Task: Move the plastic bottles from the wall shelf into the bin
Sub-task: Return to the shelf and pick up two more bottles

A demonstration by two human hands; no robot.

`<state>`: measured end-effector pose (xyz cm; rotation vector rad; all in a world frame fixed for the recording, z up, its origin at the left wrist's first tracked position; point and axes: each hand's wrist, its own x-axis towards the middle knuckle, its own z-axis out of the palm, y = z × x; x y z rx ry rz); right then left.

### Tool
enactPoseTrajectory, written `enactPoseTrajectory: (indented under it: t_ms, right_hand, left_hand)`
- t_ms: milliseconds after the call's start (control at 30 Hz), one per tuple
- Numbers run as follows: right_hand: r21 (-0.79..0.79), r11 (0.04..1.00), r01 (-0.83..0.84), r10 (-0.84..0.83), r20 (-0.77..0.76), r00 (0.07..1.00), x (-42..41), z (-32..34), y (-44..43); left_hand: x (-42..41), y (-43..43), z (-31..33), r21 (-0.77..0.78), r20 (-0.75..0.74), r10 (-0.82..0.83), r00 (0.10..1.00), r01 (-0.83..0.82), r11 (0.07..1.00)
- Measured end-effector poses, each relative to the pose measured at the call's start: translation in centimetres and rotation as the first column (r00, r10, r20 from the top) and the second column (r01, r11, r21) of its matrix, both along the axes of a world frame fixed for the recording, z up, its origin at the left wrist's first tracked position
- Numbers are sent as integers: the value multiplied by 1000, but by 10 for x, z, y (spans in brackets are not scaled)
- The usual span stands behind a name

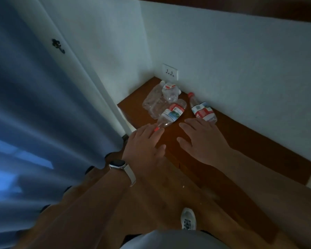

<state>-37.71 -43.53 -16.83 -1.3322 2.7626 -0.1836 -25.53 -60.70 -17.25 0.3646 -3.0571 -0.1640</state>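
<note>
Dim light, some blur. Far left: blue curtain (34, 108) hanging in folds, hem reaching down to the wood floor (151, 198). Just right of it, a small dark hook (58, 45) on the white door frame. Left hand (145, 142), white-strapped watch (123, 167) on the wrist, palm down, fingers spread loosely and apart, nothing clamped; fingertips (159, 131) at the red cap of the labelled bottle (171, 114), contact likely but not certain. That bottle lying on its side on the brown wall shelf (241, 137), cap toward the camera, base pointing into the corner. Behind it, crushed clear bottles (154, 101) heaped in the corner, one crumpled piece with a red-white label (170, 90) on top, all below a white wall socket (170, 71). Right hand (203, 141) flat and open over the shelf, fingers apart, holding nothing; fingertips just short of the second labelled bottle (202, 109). That one also on its side against the wall, red cap pointing to the corner, red-white label facing up. Low centre: one white shoe (188, 219) on the floor. No bin in view.
</note>
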Motion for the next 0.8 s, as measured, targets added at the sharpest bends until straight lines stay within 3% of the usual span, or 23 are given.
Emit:
enactPoseTrajectory:
  t_ms: [267,500,800]
  right_hand:
    - [13,997,80,-81,33,996,-55,-15,2]
    - [115,975,189,-203,124,971,-87,-48,-1]
    - [217,905,365,-407,198,892,-139,-92,-48]
  left_hand:
    - [-65,-11,-15,13,-4,-75,997,75,997]
    - [-109,-33,-52,86,-16,-116,993,117,989]
    - [-176,-89,-123,317,41,-86,995,69,946]
